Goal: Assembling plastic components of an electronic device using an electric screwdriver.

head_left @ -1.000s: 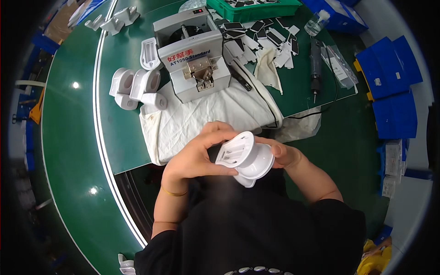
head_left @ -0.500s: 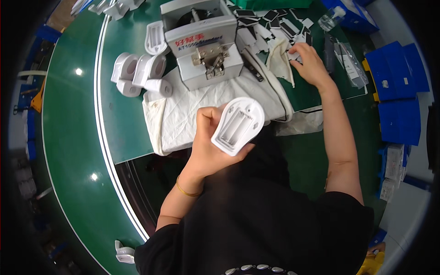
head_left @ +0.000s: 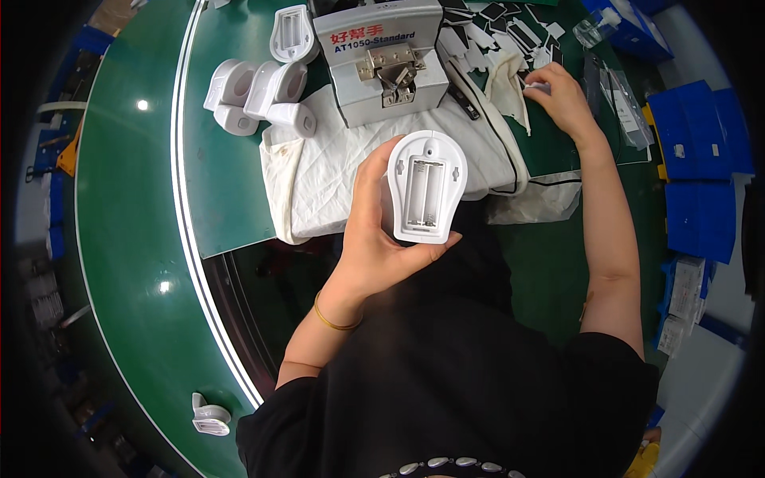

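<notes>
My left hand [head_left: 378, 239] grips a white plastic housing [head_left: 460, 191] from its left side and below, thumb along the lower edge. The housing's open battery compartment, with metal contacts and no batteries in it, faces up at me. At the right, beside the pile of small white and black flat pieces [head_left: 523, 36], my right hand [head_left: 562, 99] is closed in a pinch on a small white piece [head_left: 539, 86]; most of that piece is hidden by the fingers. A crumpled off-white cloth [head_left: 506, 92] lies just left of the right fingertips.
A grey-white machine [head_left: 382, 84] with a metal mechanism stands on a white cloth [head_left: 319, 179]. Several similar white housings [head_left: 279, 92] sit left of it, and one [head_left: 211, 418] lies far lower left. Blue bins [head_left: 701, 215] line the right side. A clear bag [head_left: 534, 203] hangs at the table edge.
My left hand has turned the housing more upright and moved it slightly up. The right hand's fingers have drawn together, now with a small white piece between them. The whole view has shifted a little.
</notes>
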Action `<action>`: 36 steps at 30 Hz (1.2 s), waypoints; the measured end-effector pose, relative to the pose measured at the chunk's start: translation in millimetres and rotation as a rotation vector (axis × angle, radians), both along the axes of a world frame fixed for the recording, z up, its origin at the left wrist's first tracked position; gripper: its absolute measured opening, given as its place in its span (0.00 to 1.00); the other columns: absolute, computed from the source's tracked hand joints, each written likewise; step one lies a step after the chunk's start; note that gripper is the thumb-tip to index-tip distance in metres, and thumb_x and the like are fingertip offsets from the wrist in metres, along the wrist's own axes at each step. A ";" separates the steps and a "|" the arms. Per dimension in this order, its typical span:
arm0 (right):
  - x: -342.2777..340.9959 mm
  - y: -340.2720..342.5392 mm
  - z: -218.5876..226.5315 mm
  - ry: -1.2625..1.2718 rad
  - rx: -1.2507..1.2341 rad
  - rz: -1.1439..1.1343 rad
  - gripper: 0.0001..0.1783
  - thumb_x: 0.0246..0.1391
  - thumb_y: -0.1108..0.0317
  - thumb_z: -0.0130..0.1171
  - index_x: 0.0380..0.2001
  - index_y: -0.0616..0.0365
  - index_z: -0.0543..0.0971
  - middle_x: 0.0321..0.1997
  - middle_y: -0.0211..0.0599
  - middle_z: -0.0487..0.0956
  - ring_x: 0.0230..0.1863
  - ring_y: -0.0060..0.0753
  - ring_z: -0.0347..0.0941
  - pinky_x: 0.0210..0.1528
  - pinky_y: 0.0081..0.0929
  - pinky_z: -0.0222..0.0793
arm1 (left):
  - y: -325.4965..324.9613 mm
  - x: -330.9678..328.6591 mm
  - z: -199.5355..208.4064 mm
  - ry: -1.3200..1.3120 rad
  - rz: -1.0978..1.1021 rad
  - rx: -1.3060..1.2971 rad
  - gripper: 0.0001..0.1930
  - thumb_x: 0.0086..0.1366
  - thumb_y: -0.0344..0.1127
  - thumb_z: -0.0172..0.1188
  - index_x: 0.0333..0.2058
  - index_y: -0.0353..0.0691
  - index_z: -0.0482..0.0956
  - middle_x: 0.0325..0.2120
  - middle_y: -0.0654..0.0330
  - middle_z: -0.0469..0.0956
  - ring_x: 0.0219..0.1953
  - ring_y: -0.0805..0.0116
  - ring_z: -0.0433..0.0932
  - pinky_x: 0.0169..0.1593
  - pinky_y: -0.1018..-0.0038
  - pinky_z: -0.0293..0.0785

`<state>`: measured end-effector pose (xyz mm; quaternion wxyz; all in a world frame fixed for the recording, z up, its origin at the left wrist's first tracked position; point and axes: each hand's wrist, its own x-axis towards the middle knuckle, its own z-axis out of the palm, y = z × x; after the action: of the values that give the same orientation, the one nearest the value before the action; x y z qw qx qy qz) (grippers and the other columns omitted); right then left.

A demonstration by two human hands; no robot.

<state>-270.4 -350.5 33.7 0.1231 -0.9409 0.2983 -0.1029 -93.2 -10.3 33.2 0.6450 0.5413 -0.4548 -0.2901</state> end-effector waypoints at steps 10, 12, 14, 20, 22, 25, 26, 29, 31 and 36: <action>6.2 152.6 90.8 -0.938 0.455 0.022 0.15 0.63 0.75 0.59 0.52 0.66 0.78 0.38 0.34 0.80 0.29 0.17 0.72 0.29 0.12 0.65 | 4.8 -7.2 11.2 -0.208 0.097 -0.100 0.49 0.42 0.34 0.82 0.61 0.37 0.62 0.59 0.51 0.64 0.61 0.54 0.67 0.63 0.64 0.65; 6.8 169.7 100.5 -0.995 0.511 0.023 0.15 0.62 0.76 0.59 0.52 0.67 0.77 0.37 0.35 0.80 0.28 0.17 0.71 0.28 0.13 0.65 | 7.2 -7.9 18.6 -0.183 0.077 -0.129 0.48 0.41 0.33 0.82 0.61 0.36 0.63 0.59 0.50 0.64 0.60 0.53 0.68 0.62 0.65 0.67; 7.7 188.1 108.8 -1.041 0.579 0.011 0.15 0.62 0.77 0.58 0.52 0.68 0.77 0.36 0.37 0.79 0.26 0.17 0.71 0.27 0.14 0.65 | 10.8 -4.4 23.2 -0.352 0.071 -0.168 0.56 0.37 0.39 0.85 0.63 0.39 0.58 0.58 0.50 0.65 0.61 0.56 0.68 0.62 0.61 0.67; 14.6 214.2 104.2 -0.863 0.837 0.250 0.16 0.54 0.83 0.64 0.47 0.69 0.78 0.36 0.42 0.81 0.27 0.18 0.72 0.28 0.13 0.68 | 6.3 -9.2 16.9 -0.391 0.104 -0.055 0.54 0.37 0.35 0.85 0.62 0.40 0.59 0.57 0.50 0.67 0.56 0.57 0.72 0.60 0.63 0.70; 17.9 211.2 100.3 -0.651 0.817 0.271 0.15 0.52 0.85 0.65 0.44 0.69 0.78 0.36 0.41 0.81 0.28 0.18 0.75 0.29 0.13 0.70 | 2.5 -10.1 12.6 -0.366 0.069 -0.065 0.52 0.40 0.31 0.83 0.62 0.40 0.59 0.57 0.51 0.67 0.55 0.59 0.74 0.58 0.65 0.72; 20.2 214.5 95.5 -0.597 0.796 0.235 0.15 0.51 0.86 0.66 0.43 0.69 0.78 0.36 0.40 0.81 0.29 0.18 0.76 0.29 0.14 0.71 | 3.9 -11.3 11.3 -0.370 0.064 -0.022 0.52 0.41 0.31 0.83 0.63 0.40 0.59 0.57 0.51 0.66 0.56 0.59 0.74 0.58 0.64 0.72; 20.0 215.5 93.5 -0.597 0.800 0.232 0.15 0.51 0.86 0.66 0.43 0.69 0.78 0.36 0.40 0.81 0.29 0.18 0.76 0.29 0.14 0.71 | 3.9 -11.5 10.7 -0.369 0.062 -0.017 0.52 0.41 0.31 0.83 0.63 0.40 0.59 0.57 0.51 0.66 0.56 0.59 0.74 0.58 0.64 0.72; 20.9 218.5 90.6 -0.614 0.762 0.217 0.14 0.51 0.87 0.66 0.43 0.69 0.79 0.37 0.40 0.81 0.29 0.18 0.76 0.29 0.14 0.72 | 4.1 -12.9 12.2 -0.362 0.060 -0.034 0.52 0.41 0.31 0.83 0.63 0.39 0.59 0.58 0.51 0.65 0.57 0.59 0.73 0.59 0.64 0.72; 22.6 221.9 89.9 -0.712 0.866 0.159 0.13 0.51 0.86 0.66 0.41 0.69 0.80 0.34 0.40 0.81 0.28 0.18 0.76 0.30 0.15 0.71 | 5.5 -14.7 15.5 -0.259 0.089 -0.016 0.45 0.41 0.30 0.80 0.59 0.36 0.66 0.56 0.49 0.71 0.59 0.49 0.70 0.60 0.61 0.69; 18.3 215.5 84.8 -0.526 0.465 0.292 0.13 0.51 0.81 0.69 0.42 0.66 0.83 0.49 0.47 0.77 0.41 0.22 0.76 0.38 0.21 0.72 | 9.5 -12.0 16.8 -0.380 0.095 -0.033 0.45 0.42 0.30 0.80 0.59 0.37 0.66 0.56 0.49 0.70 0.60 0.49 0.70 0.61 0.61 0.68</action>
<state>-252.2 -135.1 118.5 0.4190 -0.8618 0.1347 -0.2520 -105.2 -0.8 50.0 0.5693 0.5966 -0.5469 -0.1446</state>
